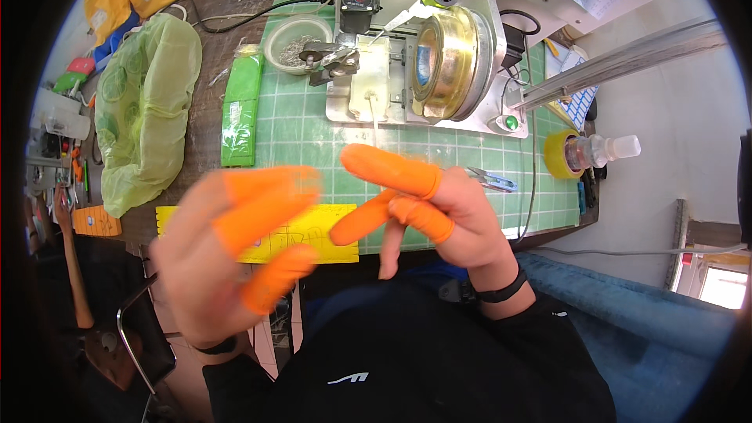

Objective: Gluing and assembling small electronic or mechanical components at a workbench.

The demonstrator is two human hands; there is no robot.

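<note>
My left hand (227, 243) is blurred by motion over the yellow sheet (341, 243) at the table's front edge. Orange finger covers sit on its thumb and fingers, which are apart with no object visible between them. To its right, my right hand (427, 207) also wears orange covers, with one bare finger pointing down. Its fingers are spread, and I make out nothing held. A thin pale strand (376, 135) runs from the machine's white block (368, 82) toward this hand; whether they touch is hidden.
Beyond my hands stands the machine with a large spool (446, 66) on a green gridded mat (301, 137). Around it are a bowl of metal bits (298, 41), a green packet (241, 110), blue-handled snips (493, 180), yellow tape (560, 154) and a green bag (149, 110).
</note>
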